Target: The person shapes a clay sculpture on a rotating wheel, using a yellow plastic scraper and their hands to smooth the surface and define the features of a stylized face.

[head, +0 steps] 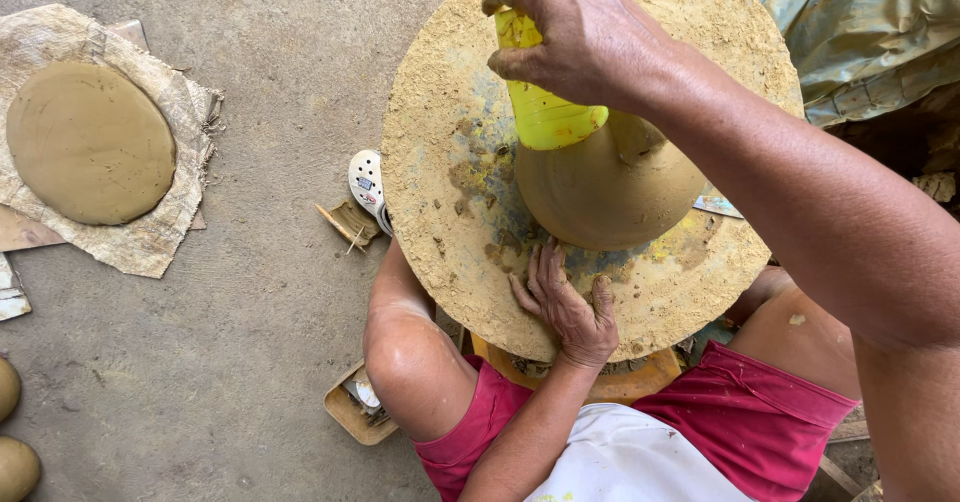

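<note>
Right hand (580,32) fingers wrapped tight around a yellow plastic bottle (545,112), neck at 12 o'clock, base tipped onto the wet clay mound (610,187). Left hand (565,307) flat, fingers spread, holding nothing, on the wheel disc (440,162) at 6 o'clock. Bottle probably light and slick; grip mid-body. Clay likely soft, dents easily.

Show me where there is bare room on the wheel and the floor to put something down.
The round wheel is bare on its left arc, between its rim and the clay cone. The floor between the clay slab on sacking and the wheel is open. The near rim holds the left hand; the right hand crowds the cone.
</note>
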